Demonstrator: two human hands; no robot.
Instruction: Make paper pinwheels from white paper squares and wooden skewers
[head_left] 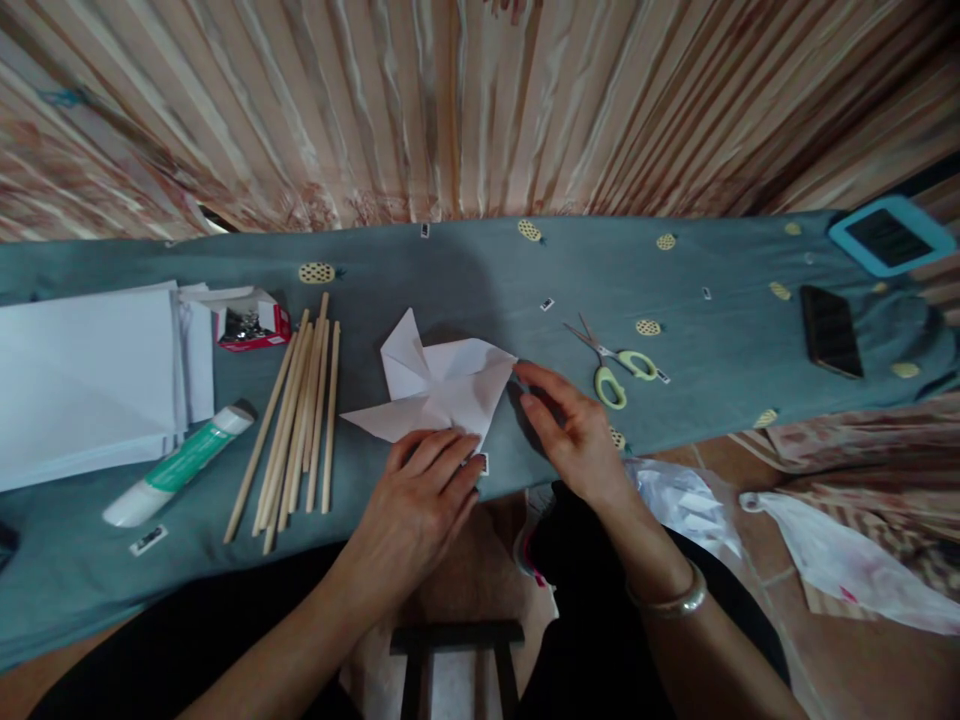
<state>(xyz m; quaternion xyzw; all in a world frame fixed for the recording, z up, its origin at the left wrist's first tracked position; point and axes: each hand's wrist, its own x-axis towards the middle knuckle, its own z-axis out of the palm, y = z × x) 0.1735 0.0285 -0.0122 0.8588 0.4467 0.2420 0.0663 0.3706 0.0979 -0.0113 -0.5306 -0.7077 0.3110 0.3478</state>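
Observation:
A white paper pinwheel (pixel 465 390) with folded blades lies on the cloth-covered table in front of me. My left hand (pixel 424 490) rests on its lower edge, fingers stretched flat over the paper. At the pinwheel's right tip is my right hand (pixel 574 430), its index finger at the paper and the thumb a little apart below. Nothing is gripped in either hand. Just right of that hand, green-handled scissors (pixel 611 360) lie with their blades slightly apart. Several wooden sticks (pixel 300 420) are bunched left of the pinwheel.
On the left are a stack of white paper (pixel 82 370), a glue stick (pixel 180 465) and a red box (pixel 253 322) of small metal pieces. A dark phone (pixel 831 330) and a blue-framed tablet (pixel 892 236) lie far right. Plastic bags (pixel 855 570) sit on the floor.

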